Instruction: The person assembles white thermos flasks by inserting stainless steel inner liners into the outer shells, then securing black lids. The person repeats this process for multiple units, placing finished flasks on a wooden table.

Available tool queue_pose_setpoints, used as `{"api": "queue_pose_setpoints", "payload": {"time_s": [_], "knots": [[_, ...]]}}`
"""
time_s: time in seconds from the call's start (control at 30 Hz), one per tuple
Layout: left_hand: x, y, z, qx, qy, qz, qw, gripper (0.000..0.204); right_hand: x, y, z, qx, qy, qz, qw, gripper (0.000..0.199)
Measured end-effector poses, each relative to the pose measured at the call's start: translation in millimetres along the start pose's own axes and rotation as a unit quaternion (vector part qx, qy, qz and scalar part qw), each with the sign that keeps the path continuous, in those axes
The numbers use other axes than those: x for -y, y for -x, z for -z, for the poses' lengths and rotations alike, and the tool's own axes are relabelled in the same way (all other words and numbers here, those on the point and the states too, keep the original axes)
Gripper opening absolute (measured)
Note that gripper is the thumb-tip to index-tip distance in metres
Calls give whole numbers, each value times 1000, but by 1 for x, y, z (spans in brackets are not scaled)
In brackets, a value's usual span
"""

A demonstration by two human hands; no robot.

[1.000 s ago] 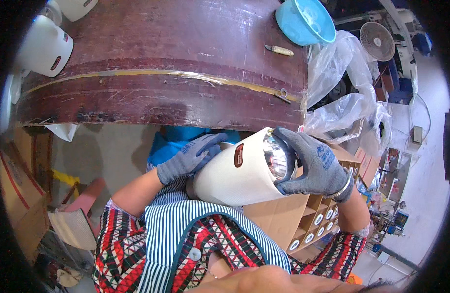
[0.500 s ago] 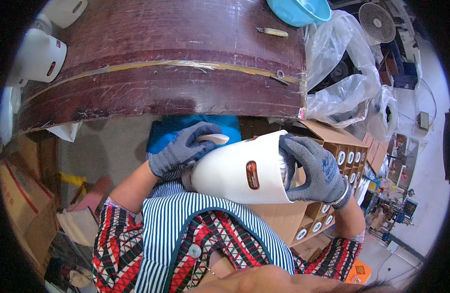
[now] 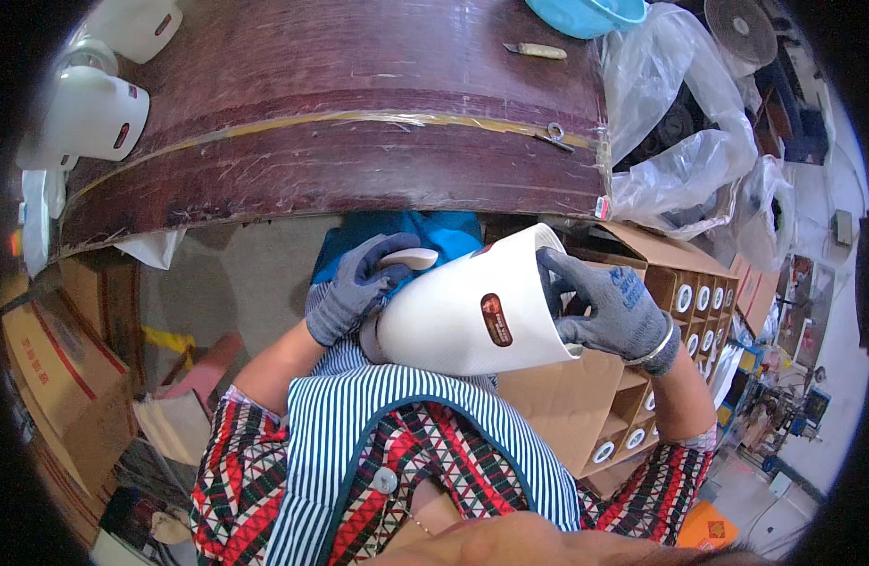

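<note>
Table (image 3: 359,85): broad, dark and scuffed, its near edge just beyond the lap; a careless upward swing could knock the vessel against it, I'd say.
Carton (image 3: 547,401): open at the right, white round ends in its compartments, part of it covered by the right forearm.
Basin (image 3: 590,17): light blue, up at the table's far right, its top cut off by the picture's edge.
White vessel (image 3: 444,316): here it is, tilted over the lap, wide mouth to the right; smooth wall against gloves, so a slackened hold might well let it slip or roll. Its inside is almost wholly hidden.
Right hand (image 3: 618,307): gloved, thumb and fingers spread at the mouth, fingertips out of sight within; cannot tell whether they pinch anything. A skewed push could scrape whatever sits in there.
Left hand (image 3: 354,292): gloved, fingers curled around the handle, taking the closed end's side; the fingertips are hard to make out.
Handle (image 3: 413,258): pale, its tip poking clear of the glove, the rest covered.
Knife (image 3: 538,51): lying on the tabletop, well apart from both hands.
Metal tool (image 3: 555,137): small, near the table's right edge, too small to identify.
</note>
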State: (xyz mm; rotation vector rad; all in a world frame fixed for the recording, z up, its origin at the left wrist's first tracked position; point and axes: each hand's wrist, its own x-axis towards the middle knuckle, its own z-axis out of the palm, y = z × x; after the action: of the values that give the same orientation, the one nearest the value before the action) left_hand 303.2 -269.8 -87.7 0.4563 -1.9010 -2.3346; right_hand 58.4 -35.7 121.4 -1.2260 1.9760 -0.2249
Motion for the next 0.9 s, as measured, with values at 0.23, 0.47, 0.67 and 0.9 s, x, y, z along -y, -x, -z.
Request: {"api": "queue_pose_setpoints", "payload": {"time_s": [0.23, 0.47, 0.67, 0.9], "knots": [[-7, -2, -9, -14, 36, 31, 999, 53, -1, -2, -1, 9, 17, 14, 1000, 76], [-11, 14, -6, -22, -71, 9, 997, 51, 14, -8, -13, -8, 75, 62, 995, 77], [11, 30, -24, -139, -173, 10, 975, 45, 6, -1, -24, -134, 92, 147, 976, 62], [18, -7, 0, -252, -54, -168, 951, 32, 61, -1, -10, -247, 182, 187, 933, 70]]}}
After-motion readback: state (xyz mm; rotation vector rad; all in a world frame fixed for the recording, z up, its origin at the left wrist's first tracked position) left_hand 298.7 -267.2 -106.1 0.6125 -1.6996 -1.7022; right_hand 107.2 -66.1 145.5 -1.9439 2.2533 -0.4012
